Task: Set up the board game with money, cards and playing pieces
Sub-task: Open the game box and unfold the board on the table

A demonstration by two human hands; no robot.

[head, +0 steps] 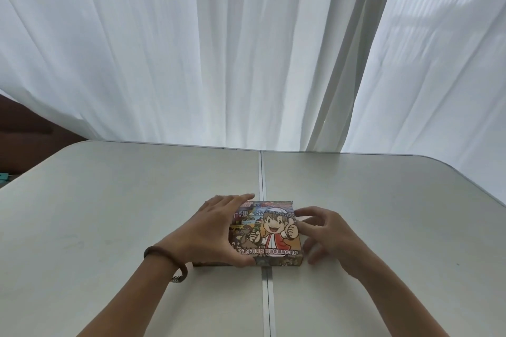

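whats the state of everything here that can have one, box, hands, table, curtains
colourful cartoon-printed cardboard game box: closed, flat on the table, across its centre seam
left grip: holds the box's left side
right grip: fingers bent, tips at the box's right side; hold unclear
pale grey folding table: unfolded flat
sheer white curtains: drawn
brown bracelet: on left wrist

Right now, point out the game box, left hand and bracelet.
game box (269,230): head view, printed lid, on the cartoon figure.
left hand (210,230): head view, back of the hand.
bracelet (160,249): head view, brown band on the left wrist.
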